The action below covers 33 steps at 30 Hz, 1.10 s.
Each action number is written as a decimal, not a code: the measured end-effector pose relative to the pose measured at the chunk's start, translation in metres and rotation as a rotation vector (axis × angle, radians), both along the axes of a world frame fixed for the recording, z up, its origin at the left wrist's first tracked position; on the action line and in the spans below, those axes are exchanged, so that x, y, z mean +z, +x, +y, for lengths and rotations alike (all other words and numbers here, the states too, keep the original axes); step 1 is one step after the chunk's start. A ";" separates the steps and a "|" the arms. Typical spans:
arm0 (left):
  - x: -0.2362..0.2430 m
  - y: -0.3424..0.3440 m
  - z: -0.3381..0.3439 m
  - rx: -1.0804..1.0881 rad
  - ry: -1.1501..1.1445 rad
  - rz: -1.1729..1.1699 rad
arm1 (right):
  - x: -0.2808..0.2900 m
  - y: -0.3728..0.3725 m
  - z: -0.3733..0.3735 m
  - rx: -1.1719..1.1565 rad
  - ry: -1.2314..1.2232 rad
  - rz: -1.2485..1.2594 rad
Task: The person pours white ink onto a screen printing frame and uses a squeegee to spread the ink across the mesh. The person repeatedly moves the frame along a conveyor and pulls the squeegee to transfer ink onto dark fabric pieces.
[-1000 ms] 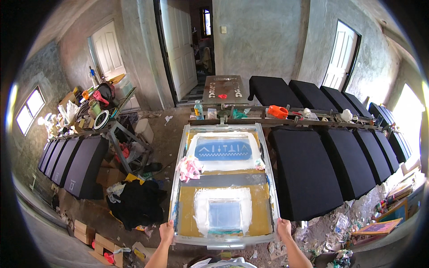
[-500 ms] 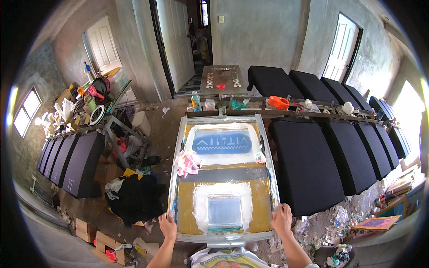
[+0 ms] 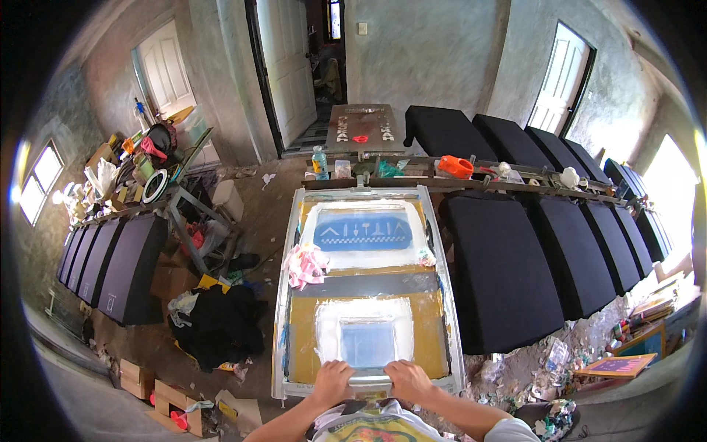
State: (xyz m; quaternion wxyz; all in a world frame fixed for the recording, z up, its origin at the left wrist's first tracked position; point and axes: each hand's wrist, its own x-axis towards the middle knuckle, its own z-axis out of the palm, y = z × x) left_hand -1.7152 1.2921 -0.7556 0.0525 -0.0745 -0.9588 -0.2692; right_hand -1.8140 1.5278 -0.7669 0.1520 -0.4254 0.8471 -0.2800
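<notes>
Both my hands are closed over a narrow pale bar, seemingly a squeegee (image 3: 370,381), at the near end of a screen-printing frame (image 3: 457,324). My left hand (image 3: 333,377) grips its left end and my right hand (image 3: 405,376) its right end, knuckles up. The bar's lower part is hidden. Just beyond my fingers lies a plain blue stencil window (image 3: 368,343) bordered in white. Farther up the frame is a larger blue stencil (image 3: 363,231) with a row of light tool shapes. A crumpled pink-and-white rag (image 3: 305,266) rests on the frame's left side.
Black cloth-covered boards (image 3: 504,272) stand in rows to the right. A rail behind the frame bears a bottle (image 3: 319,163) and an orange container (image 3: 456,167). Dark cloth (image 3: 221,324) lies heaped at left, near open cardboard boxes (image 3: 174,401). Scraps litter the floor.
My hands have left the frame's left and right sides and come together at its near end, closing on the bar. The view has shifted slightly.
</notes>
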 end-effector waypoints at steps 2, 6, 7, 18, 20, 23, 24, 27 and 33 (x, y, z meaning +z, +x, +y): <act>-0.001 -0.026 -0.009 -0.002 -0.073 0.016 | 0.002 -0.025 -0.010 -0.058 0.032 -0.032; -0.007 -0.100 -0.036 0.097 -0.053 0.295 | 0.005 -0.093 -0.046 -0.144 -0.117 0.104; -0.009 -0.115 -0.041 0.117 -0.057 0.298 | 0.006 -0.106 -0.054 -0.154 -0.106 0.100; -0.045 -0.152 -0.056 0.161 -0.030 0.365 | -0.014 -0.138 -0.081 -0.257 0.039 0.014; -0.051 -0.137 -0.051 0.151 -0.049 0.452 | -0.023 -0.122 -0.075 -0.256 0.001 0.055; -0.055 -0.089 -0.037 0.105 -0.084 0.442 | -0.033 -0.073 -0.057 -0.245 -0.063 0.113; -0.054 -0.068 -0.031 0.087 -0.071 0.420 | -0.034 -0.054 -0.048 -0.224 -0.117 0.119; -0.047 -0.007 -0.016 0.061 -0.002 0.331 | -0.025 0.000 -0.025 -0.158 -0.072 0.033; -0.049 -0.041 -0.034 0.066 -0.061 0.358 | -0.021 -0.039 -0.041 -0.115 0.001 0.061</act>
